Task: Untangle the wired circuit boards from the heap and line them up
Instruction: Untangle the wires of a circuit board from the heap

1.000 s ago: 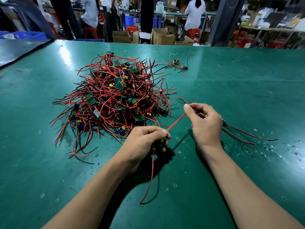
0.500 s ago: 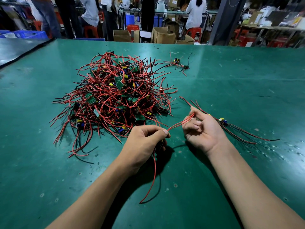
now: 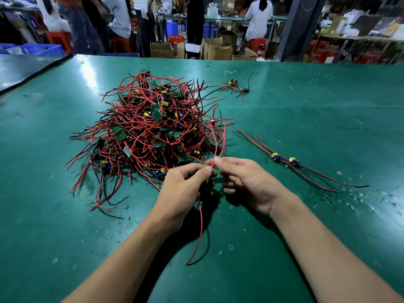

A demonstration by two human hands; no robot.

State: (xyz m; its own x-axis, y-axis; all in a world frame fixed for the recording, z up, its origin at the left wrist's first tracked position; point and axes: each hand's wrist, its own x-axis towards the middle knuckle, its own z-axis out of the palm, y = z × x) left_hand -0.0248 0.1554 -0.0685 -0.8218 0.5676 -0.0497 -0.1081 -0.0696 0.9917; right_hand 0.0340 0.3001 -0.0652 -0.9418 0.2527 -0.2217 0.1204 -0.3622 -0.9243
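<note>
A big heap (image 3: 150, 132) of small green circuit boards with red and black wires lies on the green table (image 3: 317, 119), left of centre. Just in front of it my left hand (image 3: 183, 191) grips a board mostly hidden in my fingers, and a long red wire (image 3: 200, 232) hangs down from it onto the table. My right hand (image 3: 242, 182) pinches thin red wires rising from that board, fingertips touching the left thumb. To the right, two untangled boards (image 3: 284, 160) lie side by side with their wires stretched out.
A small separate tangle of two boards (image 3: 237, 86) lies at the far side of the table. Cardboard boxes (image 3: 215, 49), red stools and people stand beyond the table's far edge. A dark second table (image 3: 24, 66) adjoins at far left.
My right hand has moved left from beside the laid-out boards to meet my left hand, and now pinches the red wires close to the held board. The wires point up toward the heap.
</note>
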